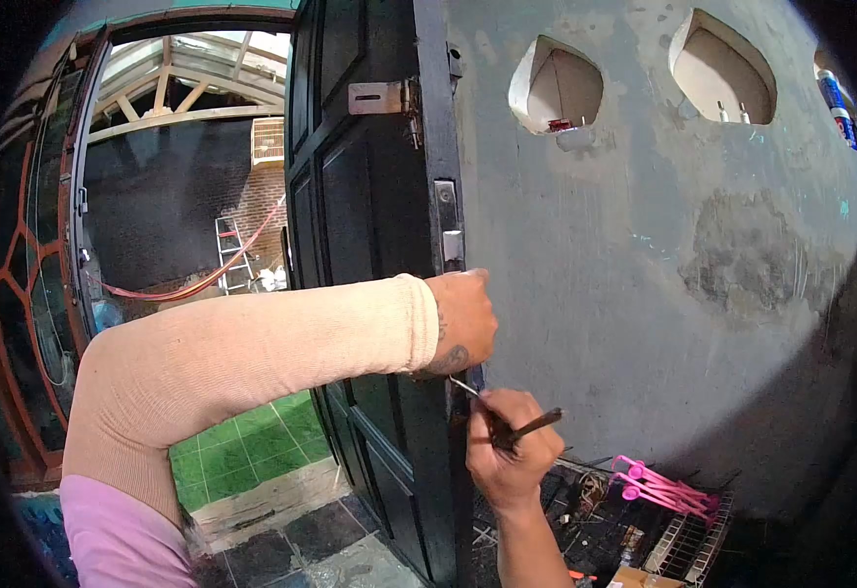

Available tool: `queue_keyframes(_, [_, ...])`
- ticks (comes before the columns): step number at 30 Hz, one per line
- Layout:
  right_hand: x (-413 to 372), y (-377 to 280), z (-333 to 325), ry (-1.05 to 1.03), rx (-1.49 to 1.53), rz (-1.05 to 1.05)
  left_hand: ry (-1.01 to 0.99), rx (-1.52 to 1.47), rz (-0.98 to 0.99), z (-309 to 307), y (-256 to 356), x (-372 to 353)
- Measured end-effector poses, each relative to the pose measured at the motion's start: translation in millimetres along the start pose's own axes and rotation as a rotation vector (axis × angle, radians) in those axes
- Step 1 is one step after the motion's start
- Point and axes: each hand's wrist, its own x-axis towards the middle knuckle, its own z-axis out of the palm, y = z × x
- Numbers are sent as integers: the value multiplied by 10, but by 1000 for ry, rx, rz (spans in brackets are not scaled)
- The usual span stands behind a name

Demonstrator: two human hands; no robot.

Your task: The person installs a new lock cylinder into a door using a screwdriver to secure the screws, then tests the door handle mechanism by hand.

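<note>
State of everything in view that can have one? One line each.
Black door: open.
Hasp: unfastened, slot empty.
Left hand: curled at the door's edge; what it grips is hidden.
Right hand: closed on the tool.
Dark-handled tool: held, thin metal shaft angled toward the door's edge; tip contact unclear.
Ladder: upright.
Red cloth: slung, sagging.

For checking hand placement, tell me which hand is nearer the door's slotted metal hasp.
Left. The left hand is below the hasp, at the door's edge; the right hand is lower still, farther away.
</note>
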Motion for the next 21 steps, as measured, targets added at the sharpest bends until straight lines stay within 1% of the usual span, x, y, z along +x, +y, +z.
queue_keyframes(2, [18,-12,17,-26,-28,-6,47,11,-3,35,2,-2])
queue_keyframes(5, [19,-8,48,-32,-63,51,-46,7,-6,-45,4,16])
queue_keyframes(8, [9,63,105,-2,-31,-17,-91,0,13,-80,-7,18])
queue_keyframes(11, [43,52,113,4,-39,-53,-19,4,-14,-51,1,-3])
queue_keyframes(14, [18,71,128,12,-57,-35,-37,24,3,-43,-11,4])
queue_keyframes(21, [-37,85,161,33,-74,-105,-28,-21,-3,-28,-14,19])
